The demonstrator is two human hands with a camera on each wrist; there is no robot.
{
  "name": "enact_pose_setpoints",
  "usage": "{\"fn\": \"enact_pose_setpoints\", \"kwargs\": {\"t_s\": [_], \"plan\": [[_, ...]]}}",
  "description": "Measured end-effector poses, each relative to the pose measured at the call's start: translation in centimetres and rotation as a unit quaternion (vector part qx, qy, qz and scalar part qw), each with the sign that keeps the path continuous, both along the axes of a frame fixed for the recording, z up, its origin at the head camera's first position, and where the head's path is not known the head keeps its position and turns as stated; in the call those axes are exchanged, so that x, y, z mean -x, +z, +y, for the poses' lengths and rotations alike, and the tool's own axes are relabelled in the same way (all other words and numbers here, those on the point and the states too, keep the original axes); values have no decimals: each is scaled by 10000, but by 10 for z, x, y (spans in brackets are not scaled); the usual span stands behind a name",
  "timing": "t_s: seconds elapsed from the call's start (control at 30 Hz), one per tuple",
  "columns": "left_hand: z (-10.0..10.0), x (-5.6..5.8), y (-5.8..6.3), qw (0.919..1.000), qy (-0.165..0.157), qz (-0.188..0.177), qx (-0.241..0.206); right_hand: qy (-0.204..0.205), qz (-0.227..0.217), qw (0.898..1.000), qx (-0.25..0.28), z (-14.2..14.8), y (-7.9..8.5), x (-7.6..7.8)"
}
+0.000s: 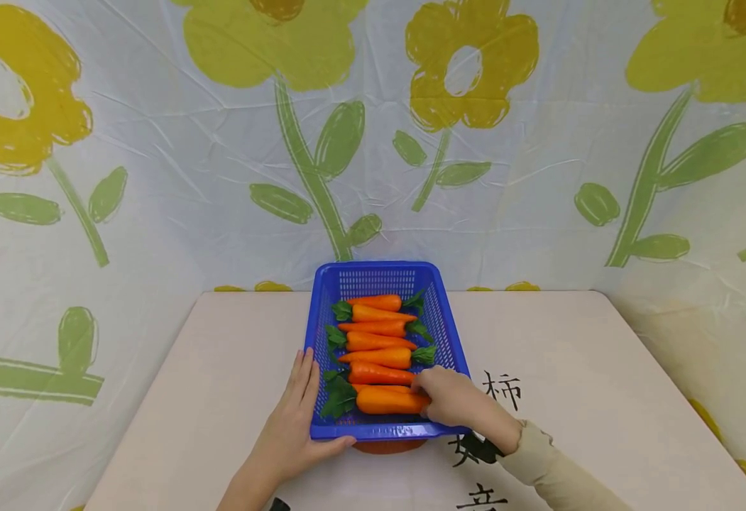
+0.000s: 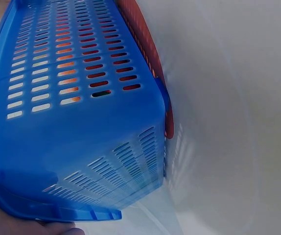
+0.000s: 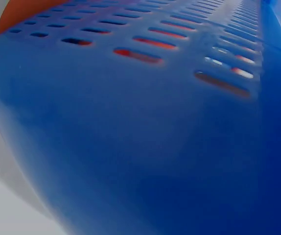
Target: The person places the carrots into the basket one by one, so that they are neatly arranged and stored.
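Observation:
Several orange carrots with green leaves lie crosswise in a row inside a blue plastic basket [image 1: 452,341]. My right hand [image 1: 452,399] reaches over the basket's right wall and grips the right end of the nearest carrot [image 1: 387,400], whose leaves point left. Its fingertips are partly hidden by the hand itself. At the near left corner, my left hand [image 1: 288,422] rests against the basket, fingers straight along the left rim and thumb at the front rim. In the left wrist view, fingertips show at the edge of the slotted basket [image 2: 77,132]. The right wrist view is filled by the basket wall [image 3: 130,127].
The basket stands on a pale table [image 1: 219,369] with black written characters [image 1: 502,389] to its right. A reddish-brown round thing [image 1: 390,447] shows under its front edge. A flower-printed cloth [image 1: 219,177] hangs behind the table and at its sides.

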State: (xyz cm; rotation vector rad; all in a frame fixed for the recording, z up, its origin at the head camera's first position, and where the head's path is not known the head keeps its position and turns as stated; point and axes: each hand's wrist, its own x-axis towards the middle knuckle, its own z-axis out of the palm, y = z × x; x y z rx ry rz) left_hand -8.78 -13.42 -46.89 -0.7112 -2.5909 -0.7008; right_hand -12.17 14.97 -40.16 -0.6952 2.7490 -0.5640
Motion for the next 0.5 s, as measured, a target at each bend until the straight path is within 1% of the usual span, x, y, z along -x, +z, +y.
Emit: {"fn": "enact_pose_setpoints", "kwargs": {"t_s": [0.07, 0.17, 0.33, 0.5], "plan": [[0, 0, 0, 10000, -7, 12, 2, -35, 82, 10000, -19, -1, -1, 0], [0, 0, 0, 10000, 7, -66, 23, 32, -13, 10000, 23, -1, -2, 0], [0, 0, 1, 9998, 42, -198, 24, 312, -211, 9992, 144, -1, -2, 1], [1, -1, 3, 9995, 100, -308, 68, 605, -109, 9978, 243, -3, -5, 5]]}}
